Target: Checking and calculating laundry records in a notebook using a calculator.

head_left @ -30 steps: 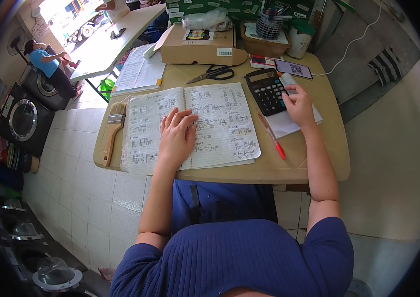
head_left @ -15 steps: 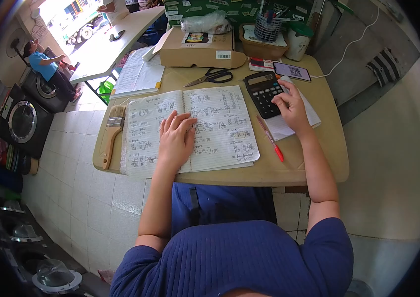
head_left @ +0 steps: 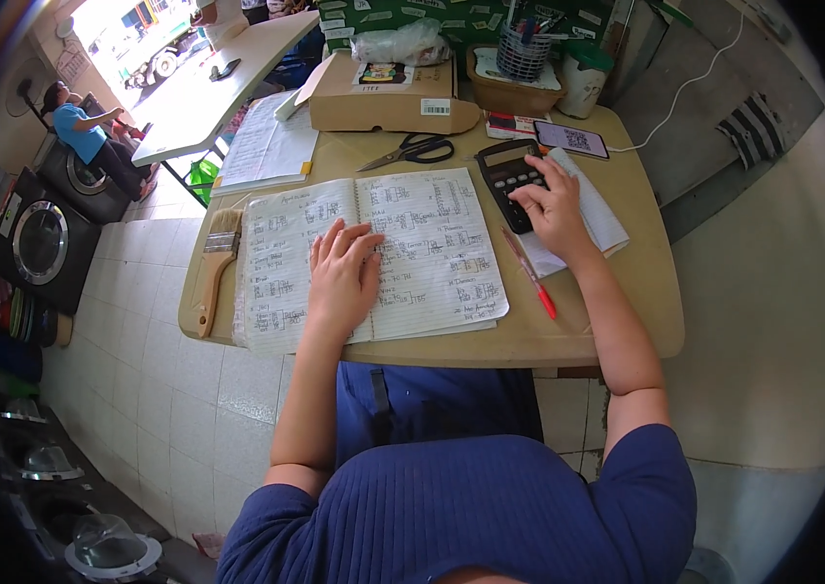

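**Caller:** Pressing down flat, the left hand point(head_left: 342, 277) lies on the open lined notebook covered in handwritten figures point(head_left: 374, 255), fingers spread a little apart and pointing to the far side, palm across the fold between the two pages. It clamps on nothing.

**Partner:** And the right hand point(head_left: 554, 209)?

**Caller:** It sits on the black desk calculator point(head_left: 510, 182), fingers curled and close together, the tips touching the keys at the near right part of the pad. Nothing is gripped there either.

**Partner:** Where is the calculator itself?

**Caller:** On the tan wooden table point(head_left: 617, 311), far right of the notebook and just beside its right page, partly lying on a white folded paper point(head_left: 599, 219). A red pen point(head_left: 529, 274) lies between the notebook and that paper, near the right wrist, its tip toward the near edge.

**Partner:** What else is about?

**Caller:** Black-handled scissors point(head_left: 411, 150) at the far edge of the notebook, a brown cardboard box point(head_left: 383, 97) beyond them, and a smartphone with a lit screen point(head_left: 571, 139) to the far right of the calculator. At the left edge of the table lies a wooden-handled flat paintbrush point(head_left: 216, 265), bristles toward the far side, just beside the notebook's left page.
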A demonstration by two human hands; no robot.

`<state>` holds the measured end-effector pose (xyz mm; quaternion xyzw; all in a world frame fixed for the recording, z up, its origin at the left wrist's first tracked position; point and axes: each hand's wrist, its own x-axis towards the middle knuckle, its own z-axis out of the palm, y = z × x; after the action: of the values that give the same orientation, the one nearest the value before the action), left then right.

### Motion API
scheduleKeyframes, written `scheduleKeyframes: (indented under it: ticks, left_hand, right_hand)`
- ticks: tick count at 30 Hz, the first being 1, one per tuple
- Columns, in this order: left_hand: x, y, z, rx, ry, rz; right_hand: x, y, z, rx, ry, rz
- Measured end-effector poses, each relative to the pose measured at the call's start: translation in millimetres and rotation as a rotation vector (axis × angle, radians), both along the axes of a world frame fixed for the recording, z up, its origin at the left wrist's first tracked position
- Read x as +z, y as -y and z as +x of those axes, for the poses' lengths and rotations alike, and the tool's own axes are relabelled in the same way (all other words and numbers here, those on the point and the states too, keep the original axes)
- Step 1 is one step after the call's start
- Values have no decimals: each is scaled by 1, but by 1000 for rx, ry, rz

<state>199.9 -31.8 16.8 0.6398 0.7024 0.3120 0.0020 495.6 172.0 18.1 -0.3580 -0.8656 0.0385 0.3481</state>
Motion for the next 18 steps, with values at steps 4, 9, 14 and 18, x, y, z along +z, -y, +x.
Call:
scheduleKeyframes:
  ticks: [4, 9, 14, 18]
  left_hand:
    - [2, 0, 1, -3, 13, -2]
    - [-1, 1, 0, 0, 15, -3]
    - [0, -1, 1, 7, -1, 9]
    - [-1, -1, 1, 4, 0, 11]
  right_hand:
    - [1, 0, 9, -109, 36, -73]
    - [9, -11, 23, -22, -316, -216]
    - [16, -12, 36, -91, -366, -89]
    - [7, -17, 42, -104, -129, -5]
